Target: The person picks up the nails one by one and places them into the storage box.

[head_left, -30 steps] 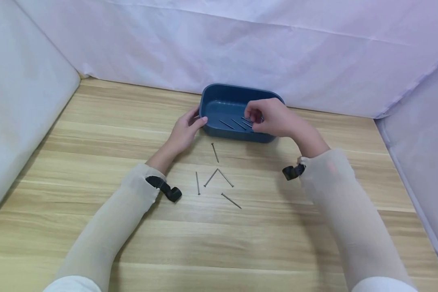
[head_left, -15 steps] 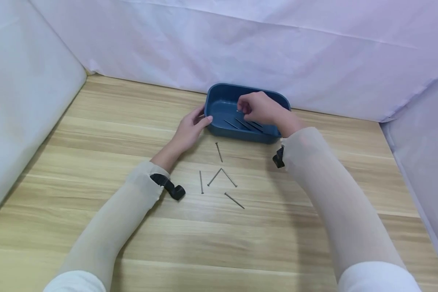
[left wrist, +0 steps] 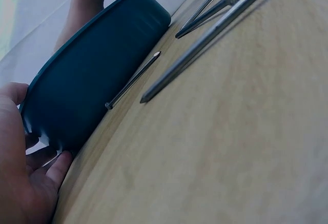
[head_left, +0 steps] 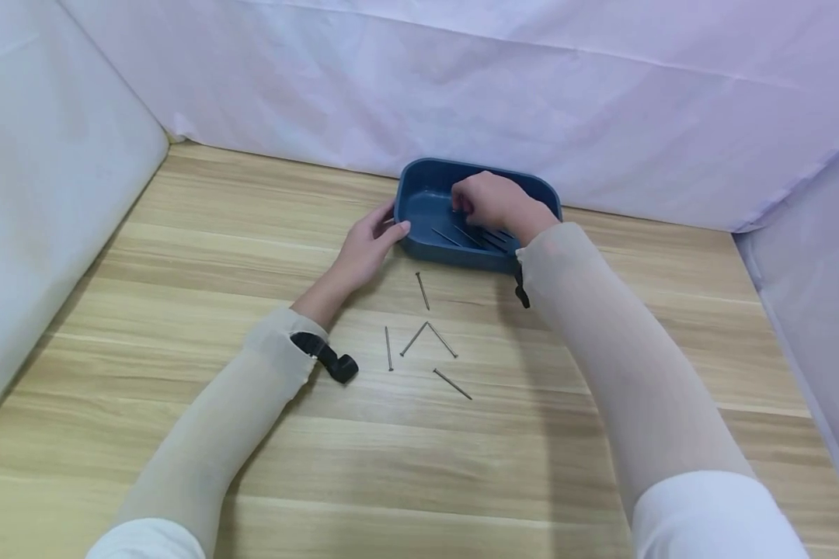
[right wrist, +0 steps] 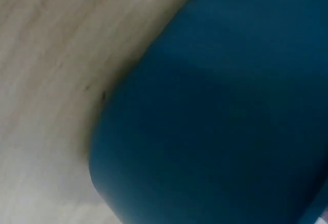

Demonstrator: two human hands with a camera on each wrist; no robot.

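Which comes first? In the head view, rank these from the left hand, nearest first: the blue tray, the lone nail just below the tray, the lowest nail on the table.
1. Blue tray: the left hand touches its left end.
2. Lone nail: on the table, right of the hand, just before the tray.
3. Lowest nail: farthest, toward the person.

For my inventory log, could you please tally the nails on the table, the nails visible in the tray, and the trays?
Nails on the table: 5
Nails visible in the tray: 4; the right hand may hide more
Blue tray: 1
Total: 10
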